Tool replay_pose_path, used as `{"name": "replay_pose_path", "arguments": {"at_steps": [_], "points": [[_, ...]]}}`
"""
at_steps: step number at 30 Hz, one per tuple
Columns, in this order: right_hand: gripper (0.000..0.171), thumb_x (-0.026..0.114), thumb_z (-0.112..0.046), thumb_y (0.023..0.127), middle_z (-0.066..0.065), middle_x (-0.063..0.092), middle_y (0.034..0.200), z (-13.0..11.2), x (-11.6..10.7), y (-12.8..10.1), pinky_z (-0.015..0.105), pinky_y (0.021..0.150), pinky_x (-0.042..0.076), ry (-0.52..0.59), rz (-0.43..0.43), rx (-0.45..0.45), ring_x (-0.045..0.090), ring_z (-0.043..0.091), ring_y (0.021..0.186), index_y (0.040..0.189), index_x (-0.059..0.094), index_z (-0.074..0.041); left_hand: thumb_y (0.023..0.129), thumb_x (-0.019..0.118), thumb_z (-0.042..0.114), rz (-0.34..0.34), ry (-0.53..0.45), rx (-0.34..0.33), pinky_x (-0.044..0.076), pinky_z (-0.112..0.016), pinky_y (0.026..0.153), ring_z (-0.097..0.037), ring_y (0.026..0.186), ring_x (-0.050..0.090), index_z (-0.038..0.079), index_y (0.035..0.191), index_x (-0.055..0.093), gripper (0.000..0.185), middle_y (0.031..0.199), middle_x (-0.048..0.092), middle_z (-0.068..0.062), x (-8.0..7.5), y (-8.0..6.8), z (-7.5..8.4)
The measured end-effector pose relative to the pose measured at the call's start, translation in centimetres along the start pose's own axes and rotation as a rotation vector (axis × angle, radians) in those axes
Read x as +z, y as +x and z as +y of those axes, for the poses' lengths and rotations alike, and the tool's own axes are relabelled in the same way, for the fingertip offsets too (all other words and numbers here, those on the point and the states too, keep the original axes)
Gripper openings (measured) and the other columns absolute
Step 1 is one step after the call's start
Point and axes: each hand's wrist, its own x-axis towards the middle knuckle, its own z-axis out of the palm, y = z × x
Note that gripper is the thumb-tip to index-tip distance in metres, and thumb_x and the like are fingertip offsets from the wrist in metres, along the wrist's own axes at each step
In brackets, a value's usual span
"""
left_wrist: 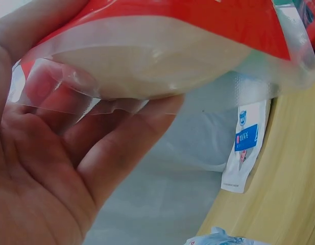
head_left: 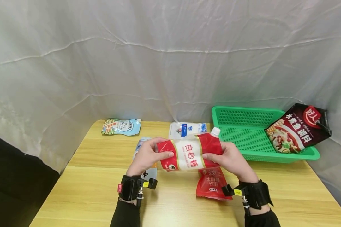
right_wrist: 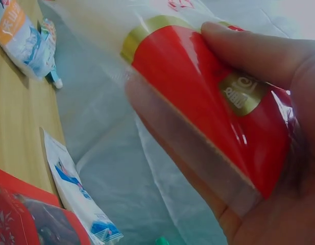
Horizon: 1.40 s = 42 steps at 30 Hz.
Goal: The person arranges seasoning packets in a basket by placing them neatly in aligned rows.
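Observation:
Between both hands, above the table, hangs a red and white bag of white sugar (head_left: 188, 153) with a white screw cap at its upper right corner. My left hand (head_left: 149, 155) grips its left end, thumb on the front and fingers behind. At the other end my right hand (head_left: 233, 159) holds it the same way, thumb across the red part. In the left wrist view the clear bottom edge of the sugar bag (left_wrist: 147, 56) lies over the fingers. The right wrist view shows the thumb and fingers round the red end of the sugar bag (right_wrist: 198, 102).
A green basket (head_left: 241, 110) stands at the back right, a dark seasoning packet (head_left: 298, 129) leaning in it. A red packet (head_left: 213, 184) lies under the sugar. A white packet (head_left: 174, 129), a light blue Heinz pouch (head_left: 125, 126) and another packet (head_left: 150, 175) lie behind and left.

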Motion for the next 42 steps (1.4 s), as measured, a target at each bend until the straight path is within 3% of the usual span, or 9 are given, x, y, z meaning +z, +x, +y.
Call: {"name": "replay_pose_path", "arguments": {"at_steps": [9, 13, 20, 25, 33, 42], "points": [[0.031, 0.083, -0.019, 0.09, 0.012, 0.076, 0.095, 0.1, 0.2, 0.2, 0.032, 0.07, 0.06, 0.025, 0.015, -0.005, 0.069, 0.023, 0.081, 0.109, 0.074, 0.004, 0.084, 0.089, 0.02, 0.092, 0.029, 0.006, 0.064, -0.038, 0.075, -0.027, 0.092, 0.07, 0.012, 0.125, 0.074, 0.044, 0.109, 0.075, -0.008, 0.0, -0.2, 0.1], [0.035, 0.08, -0.02, 0.093, 0.013, 0.075, 0.101, 0.3, 0.2, 0.2, 0.033, 0.074, 0.061, 0.071, 0.038, -0.019, 0.07, 0.024, 0.085, 0.119, 0.071, 0.002, 0.084, 0.088, 0.018, 0.129, 0.032, 0.022, 0.063, -0.037, 0.072, -0.027, 0.087, 0.069, 0.012, 0.123, 0.075, 0.042, 0.104, 0.075, -0.008, 0.0, -0.2, 0.1], [0.042, 0.073, -0.014, 0.099, 0.003, 0.075, 0.105, 0.6, 0.4, 0.4, 0.028, 0.076, 0.061, 0.26, 0.156, -0.077, 0.071, 0.016, 0.09, 0.136, 0.062, 0.001, 0.087, 0.086, 0.018, 0.192, -0.028, 0.03, 0.062, -0.033, 0.073, -0.026, 0.09, 0.067, 0.008, 0.126, 0.073, 0.042, 0.106, 0.073, -0.013, -0.1, -0.2, 0.3], [0.05, 0.067, -0.007, 0.1, -0.003, 0.075, 0.112, 0.8, 1.3, 0.7, 0.029, 0.08, 0.062, 0.434, 0.181, -0.1, 0.073, 0.014, 0.094, 0.147, 0.051, 0.003, 0.087, 0.086, 0.019, 0.232, -0.075, 0.04, 0.062, -0.035, 0.075, -0.028, 0.095, 0.065, 0.01, 0.127, 0.072, 0.043, 0.11, 0.071, -0.013, -0.1, -0.3, 0.4], [0.04, 0.057, -0.004, 0.104, 0.003, 0.07, 0.122, 1.3, 3.2, 1.7, 0.033, 0.082, 0.063, 0.763, 0.187, -0.148, 0.074, 0.017, 0.099, 0.143, 0.052, -0.009, 0.089, 0.085, 0.022, 0.289, -0.123, 0.066, 0.064, -0.037, 0.078, -0.03, 0.102, 0.066, 0.01, 0.127, 0.071, 0.043, 0.116, 0.071, -0.012, 0.2, -0.4, 0.5], [0.045, 0.061, -0.006, 0.104, 0.008, 0.064, 0.133, 1.5, 5.8, 2.1, 0.041, 0.091, 0.061, 0.786, 0.125, -0.118, 0.071, 0.023, 0.112, 0.146, 0.047, -0.012, 0.089, 0.085, 0.023, 0.321, -0.16, 0.085, 0.064, -0.037, 0.079, -0.031, 0.102, 0.067, 0.011, 0.125, 0.073, 0.04, 0.115, 0.071, -0.012, 0.5, -0.2, 0.5]]}}
